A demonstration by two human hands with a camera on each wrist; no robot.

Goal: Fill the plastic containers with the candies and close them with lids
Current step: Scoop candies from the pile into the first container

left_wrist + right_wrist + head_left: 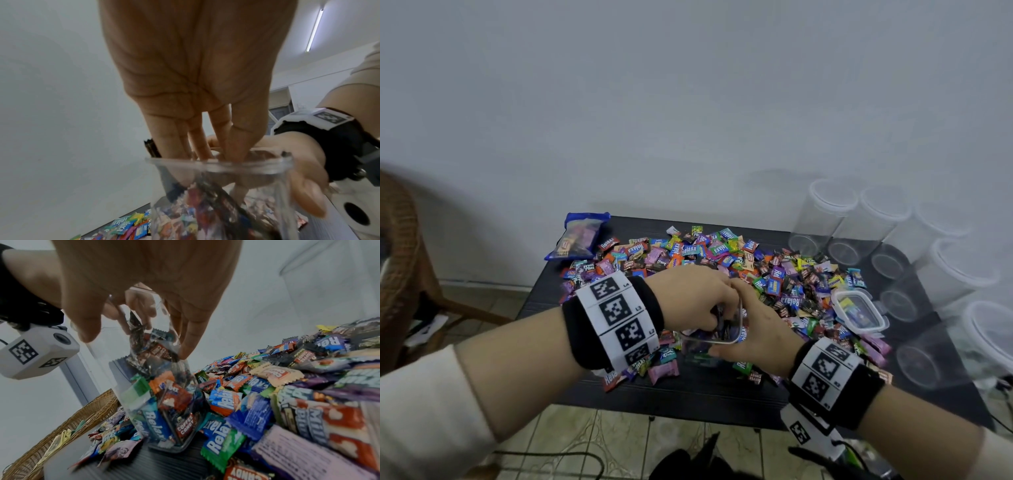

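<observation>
A clear plastic container stands open at the near side of the black table, partly filled with wrapped candies. My right hand grips its side; in the right wrist view the right hand has thumb and fingers round the container. My left hand reaches down into the mouth. In the left wrist view the left hand has its fingers bunched inside the container's rim, with dark candy wrappers at the fingertips. A big pile of loose candies lies behind.
A small lidded container with candies inside sits right of the hands. Several tall clear jars with white lids line the table's right side. A blue candy bag lies at the back left. A wicker chair stands left.
</observation>
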